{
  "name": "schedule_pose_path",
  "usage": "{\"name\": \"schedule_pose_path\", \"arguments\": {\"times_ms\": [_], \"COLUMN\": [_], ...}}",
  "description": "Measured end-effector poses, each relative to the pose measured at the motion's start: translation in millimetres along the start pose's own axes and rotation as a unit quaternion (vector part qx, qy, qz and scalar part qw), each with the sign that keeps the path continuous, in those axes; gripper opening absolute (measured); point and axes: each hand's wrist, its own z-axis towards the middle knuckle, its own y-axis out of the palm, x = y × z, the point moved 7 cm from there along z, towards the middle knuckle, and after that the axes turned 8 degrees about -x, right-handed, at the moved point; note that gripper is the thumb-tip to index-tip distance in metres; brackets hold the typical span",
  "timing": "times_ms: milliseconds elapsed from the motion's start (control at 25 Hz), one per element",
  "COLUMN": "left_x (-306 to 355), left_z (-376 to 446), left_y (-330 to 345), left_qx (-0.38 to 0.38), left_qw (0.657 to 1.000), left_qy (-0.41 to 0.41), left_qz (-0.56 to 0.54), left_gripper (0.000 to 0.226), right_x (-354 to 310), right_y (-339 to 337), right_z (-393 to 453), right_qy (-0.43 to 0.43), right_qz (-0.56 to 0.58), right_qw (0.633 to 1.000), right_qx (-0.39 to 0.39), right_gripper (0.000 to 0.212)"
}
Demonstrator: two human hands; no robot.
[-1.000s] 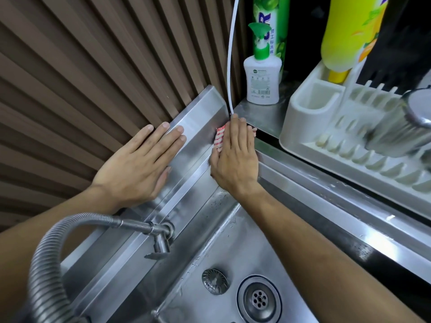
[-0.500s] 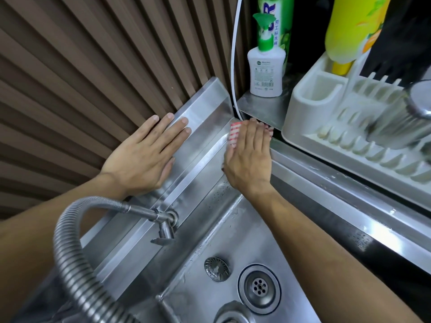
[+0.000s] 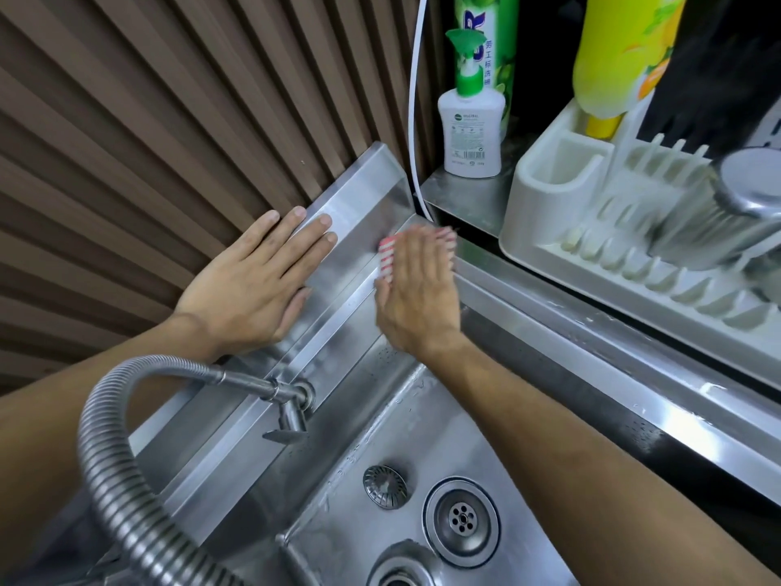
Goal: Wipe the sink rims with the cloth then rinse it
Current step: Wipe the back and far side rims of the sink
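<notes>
A red-and-white striped cloth [image 3: 386,256] lies on the back rim of the steel sink [image 3: 338,315], near its far right corner. My right hand [image 3: 416,296] presses flat on the cloth and covers most of it; only the cloth's left edge and a strip beyond the fingertips show. My left hand [image 3: 258,285] rests flat, fingers spread, on the sink's raised steel backsplash [image 3: 359,192], to the left of the cloth. The right hand is blurred.
A flexible metal hose tap [image 3: 126,437] arches over the basin in front. The drain [image 3: 462,518] and a loose strainer [image 3: 384,486] sit in the basin. A soap pump bottle [image 3: 471,124], a white dish rack [image 3: 613,230] and a white cable [image 3: 416,99] stand behind and right.
My right hand has slid the cloth a little along the back rim near the corner. The left hand has stayed on the backsplash. The view has shifted slightly.
</notes>
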Motion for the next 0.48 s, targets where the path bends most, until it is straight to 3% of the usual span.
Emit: {"name": "schedule_pose_path", "arguments": {"times_ms": [120, 280, 360, 480], "left_x": [0.1, 0.3, -0.5, -0.5], "left_z": [0.1, -1.4, -1.3, -1.4], "left_y": [-0.5, -0.5, -0.9, 1.4], "left_qx": [0.002, -0.007, -0.016, -0.028], "left_qw": [1.0, 1.0, 1.0, 1.0], "left_qy": [0.0, -0.001, -0.003, 0.002], "left_qz": [-0.004, -0.003, -0.002, -0.001], "left_gripper": [0.07, 0.069, 0.069, 0.068], "right_x": [-56.4, -85.9, -67.5, -19.7], "right_y": [13.0, 29.1, 25.3, 15.4], "right_z": [-44.9, -88.8, -70.0, -22.8], "right_qy": [-0.15, -0.352, -0.348, -0.201], "right_qz": [0.035, 0.05, 0.035, 0.004], "right_qw": [0.988, 0.934, 0.937, 0.979], "right_qx": [-0.002, -0.011, 0.019, -0.016], "right_gripper": [0.072, 0.066, 0.067, 0.073]}}
